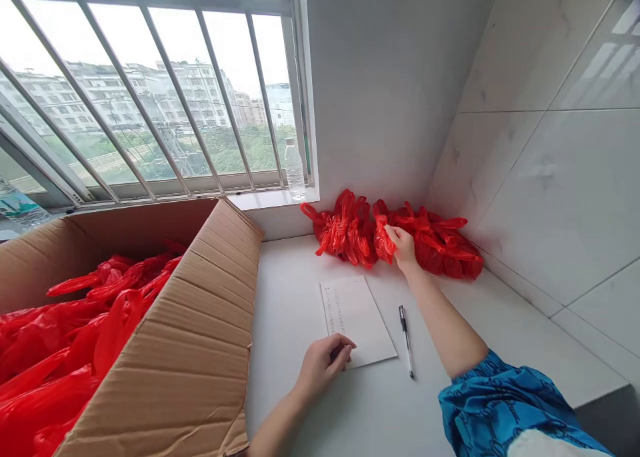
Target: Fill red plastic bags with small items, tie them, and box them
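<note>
My right hand [401, 245] reaches to the back of the white table and is closed on a red plastic bag [384, 241]. That bag is in a row with other bunched red plastic bags, one bundle [343, 230] to its left and more [445, 244] to its right. My left hand [324, 362] rests at the lower left edge of a white sheet or pad of paper [367, 320] with small rows of writing. Its fingers are loosely curled, with a gap between thumb and forefinger and nothing visible in them. A pen [407, 340] lies right of the paper.
On the left stands an open cardboard box [195, 317] holding several red plastic bags [75, 337]. A clear bottle [295, 170] stands on the sill of the barred window. Another bottle [20, 205] lies at the far left. Walls bound the white table [285, 290] behind and right.
</note>
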Action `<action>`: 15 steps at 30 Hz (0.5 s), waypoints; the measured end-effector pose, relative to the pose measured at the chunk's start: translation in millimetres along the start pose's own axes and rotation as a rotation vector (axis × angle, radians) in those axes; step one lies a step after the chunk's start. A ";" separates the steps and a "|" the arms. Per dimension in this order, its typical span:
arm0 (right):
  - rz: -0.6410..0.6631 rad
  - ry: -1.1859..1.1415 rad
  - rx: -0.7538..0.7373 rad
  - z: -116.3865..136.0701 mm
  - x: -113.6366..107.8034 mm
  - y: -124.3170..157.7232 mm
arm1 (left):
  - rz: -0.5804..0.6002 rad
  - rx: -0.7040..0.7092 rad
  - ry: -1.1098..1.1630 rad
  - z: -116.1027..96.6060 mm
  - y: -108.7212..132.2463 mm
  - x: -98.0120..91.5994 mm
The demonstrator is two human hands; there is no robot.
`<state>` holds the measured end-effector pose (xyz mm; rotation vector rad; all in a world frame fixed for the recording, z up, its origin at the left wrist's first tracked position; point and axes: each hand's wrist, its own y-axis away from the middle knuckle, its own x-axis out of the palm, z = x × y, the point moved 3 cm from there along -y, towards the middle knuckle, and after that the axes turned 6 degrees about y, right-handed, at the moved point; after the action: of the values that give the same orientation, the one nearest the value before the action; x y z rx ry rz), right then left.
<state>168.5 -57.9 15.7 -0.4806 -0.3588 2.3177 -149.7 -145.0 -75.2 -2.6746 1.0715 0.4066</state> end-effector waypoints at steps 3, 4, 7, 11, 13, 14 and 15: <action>0.079 -0.095 0.013 19.4 -10.9 25.1 | -0.055 -0.018 0.086 -2.6 0.0 -0.8; 0.134 -0.119 0.015 25.8 -12.1 36.4 | -0.106 -0.015 0.112 -5.5 -0.1 -2.4; 0.444 -0.217 -0.009 42.5 -7.4 76.6 | -0.334 0.014 0.143 -18.5 -2.2 -11.3; 0.791 -0.153 -0.128 52.6 5.0 128.1 | -0.496 0.050 0.131 -34.7 -11.3 -19.6; 0.885 -0.132 -0.119 51.7 11.2 146.5 | -0.485 0.038 0.129 -38.1 -16.7 -18.7; 0.902 -0.133 -0.098 50.6 13.3 153.0 | -0.478 0.031 0.131 -38.8 -18.6 -17.7; 0.901 -0.133 -0.076 49.6 14.6 157.7 | -0.475 0.029 0.136 -39.3 -19.8 -16.7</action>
<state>41.4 -162.8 -4.7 -0.6099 -0.3330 3.2279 -140.8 -132.7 -30.6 -2.8384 0.4337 0.1182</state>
